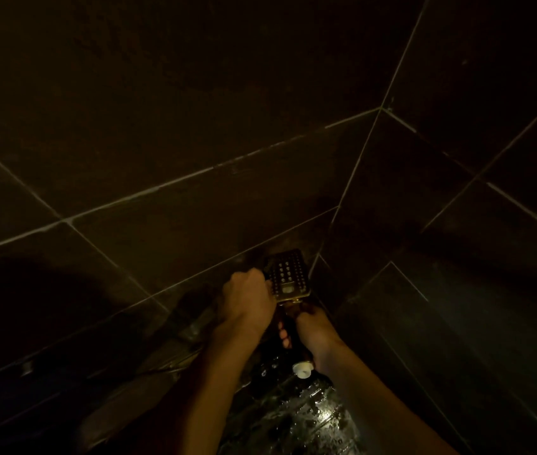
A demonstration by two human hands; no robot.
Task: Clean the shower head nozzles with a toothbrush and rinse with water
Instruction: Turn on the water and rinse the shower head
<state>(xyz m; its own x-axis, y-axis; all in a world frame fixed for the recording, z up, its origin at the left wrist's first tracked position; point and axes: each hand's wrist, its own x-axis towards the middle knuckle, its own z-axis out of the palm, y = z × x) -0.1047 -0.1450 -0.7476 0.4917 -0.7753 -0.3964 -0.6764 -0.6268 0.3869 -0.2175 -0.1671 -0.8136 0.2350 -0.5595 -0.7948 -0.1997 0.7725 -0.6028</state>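
Pointing away, nozzles up, shower head [288, 275] gripped by right hand [314, 328]; left hand [248, 300] curled, hold unclear.

This was a bathroom, seen at the corner of a shower area under dim, yellowish light. The walls were faced with large dark tiles [195, 93], set apart by thin pale grout lines [175, 187], and two tiled faces met in a corner seam [356, 169] that ran downward. Low in that corner was a square shower head [288, 274] on a handle, its flat face dotted with rows of small nozzles. Below it a wet surface [310, 418] glistened with drops and bright patches of water. A small white cap [302, 370] showed just above that wetness; what it belonged to was lost in the dark
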